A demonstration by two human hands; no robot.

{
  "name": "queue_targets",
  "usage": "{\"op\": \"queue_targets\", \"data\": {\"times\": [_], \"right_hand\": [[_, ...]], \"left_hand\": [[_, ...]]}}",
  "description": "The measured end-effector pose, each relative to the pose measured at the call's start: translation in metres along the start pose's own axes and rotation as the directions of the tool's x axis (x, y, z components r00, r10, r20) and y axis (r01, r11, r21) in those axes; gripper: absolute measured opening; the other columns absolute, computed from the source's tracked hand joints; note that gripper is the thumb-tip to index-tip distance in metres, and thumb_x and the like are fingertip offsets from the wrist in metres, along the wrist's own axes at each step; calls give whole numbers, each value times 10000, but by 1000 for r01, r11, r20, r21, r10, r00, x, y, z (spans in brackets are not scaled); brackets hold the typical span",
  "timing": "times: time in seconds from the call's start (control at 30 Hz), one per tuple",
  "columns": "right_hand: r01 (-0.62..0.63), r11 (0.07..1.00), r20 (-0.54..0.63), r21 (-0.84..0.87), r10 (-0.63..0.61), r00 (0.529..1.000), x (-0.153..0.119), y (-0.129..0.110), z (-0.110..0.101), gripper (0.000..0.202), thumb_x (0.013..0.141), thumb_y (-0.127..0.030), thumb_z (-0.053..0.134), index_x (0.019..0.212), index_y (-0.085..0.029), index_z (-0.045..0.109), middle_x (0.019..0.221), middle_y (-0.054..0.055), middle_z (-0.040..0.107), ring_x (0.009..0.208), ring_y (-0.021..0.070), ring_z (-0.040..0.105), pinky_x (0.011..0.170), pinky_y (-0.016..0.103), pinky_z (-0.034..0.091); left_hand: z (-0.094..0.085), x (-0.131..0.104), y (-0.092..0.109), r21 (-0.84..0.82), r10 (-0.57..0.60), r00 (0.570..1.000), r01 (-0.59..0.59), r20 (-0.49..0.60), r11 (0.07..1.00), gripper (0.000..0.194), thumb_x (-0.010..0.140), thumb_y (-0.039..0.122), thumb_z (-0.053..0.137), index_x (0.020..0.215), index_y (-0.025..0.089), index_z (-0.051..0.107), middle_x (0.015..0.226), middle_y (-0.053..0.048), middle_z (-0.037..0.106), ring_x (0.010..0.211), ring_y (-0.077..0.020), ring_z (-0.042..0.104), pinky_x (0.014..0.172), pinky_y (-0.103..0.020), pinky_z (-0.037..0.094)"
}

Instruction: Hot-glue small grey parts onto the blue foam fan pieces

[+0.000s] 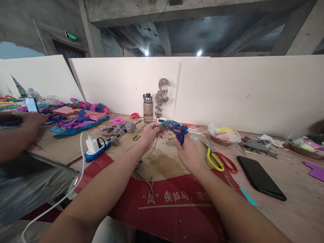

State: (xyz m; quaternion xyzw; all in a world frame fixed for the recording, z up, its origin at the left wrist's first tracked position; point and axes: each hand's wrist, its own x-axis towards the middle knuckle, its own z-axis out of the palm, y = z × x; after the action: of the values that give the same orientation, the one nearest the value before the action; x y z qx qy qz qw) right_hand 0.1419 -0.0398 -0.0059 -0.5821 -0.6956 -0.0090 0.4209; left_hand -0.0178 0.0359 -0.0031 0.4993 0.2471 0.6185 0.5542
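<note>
Leftmost, a co-worker's hand (34,118) lies just beside a lit phone (31,104), next to heaped felt scraps (83,114) in blue, purple and pink. Nearer the viewer, a white charger (92,144) is seated on a blue power strip (97,155), with a ball of grey yarn (131,127) beyond. An upright bottle (148,113) stands against the white panel (121,81). At centre, the person's left hand (149,135) pinches a small grey piece (164,127) between its fingertips, above the printed cardboard (167,192); the piece is at the front end of a blue glue gun (180,133). A crescent ornament (163,82) hangs on the panel behind. The right hand (188,150) is closed around the gun's handle. Further right lie scissors (212,153) with one yellow and one red handle, a bag-filled bowl (219,140), a black phone (260,177) and a purple scrap (315,171).
</note>
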Motion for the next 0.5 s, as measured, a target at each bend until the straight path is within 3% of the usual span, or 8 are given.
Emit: {"op": "queue_targets", "data": {"times": [0.5], "right_hand": [[-25,999,36,-44,26,999,0,-2,-3,349,906,-306,407,1200,-132,475,968,130,675,841,248,633,711,314,420]], "left_hand": [[0,0,3,22,36,999,-35,-31,999,101,650,151,666,715,124,594,802,-40,653,734,-121,625,796,-329,541]]}}
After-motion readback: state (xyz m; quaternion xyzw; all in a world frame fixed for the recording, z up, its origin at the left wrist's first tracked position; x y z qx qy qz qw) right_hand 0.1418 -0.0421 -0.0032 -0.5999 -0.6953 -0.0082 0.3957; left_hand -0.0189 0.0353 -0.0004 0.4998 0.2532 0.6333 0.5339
